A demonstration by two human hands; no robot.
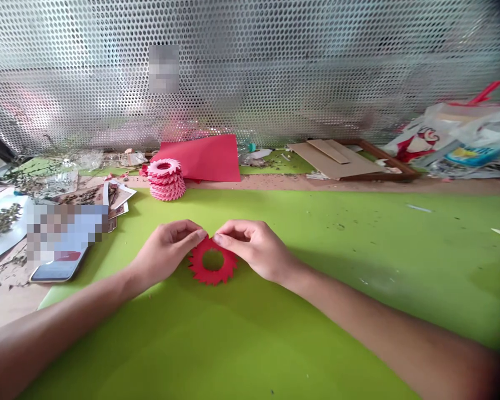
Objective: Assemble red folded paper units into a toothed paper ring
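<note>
Pinching one red toothed ring: entry for the piece in hand

Item 1. Red toothed ring (212,276), one, paper by its look. Position: low between the two hands, over the green counter (233,339). Whether it lies flat or is raised a little cannot be told.

Item 2. Left grip (166,247). Thumb and finger pressed together on the ring's upper edge.

Item 3. Right grip (258,247). Likewise pinching the upper edge, just beside the left fingertips.

Item 4. Stack of pink toothed rings (167,186), many layers. Position: beyond the left grip, apart from the ring in hand.

Item 5. Red sheet (208,161). Position: beyond both grips, just behind the stack; broad and without teeth in the part that shows.

Condition. Done: the ring appears fully formed, with teeth around its outside and an open middle; the stack looks built up in tiers. Left: the held ring is single and apart from the stack, its upper teeth partly hidden by fingers, so whether shaping there is complete cannot be judged. No final count is shown.

Surroundings. Phone (58,269), to the left of the left grip; brown cardboard (333,158), beyond and to the right of the right grip.
</note>
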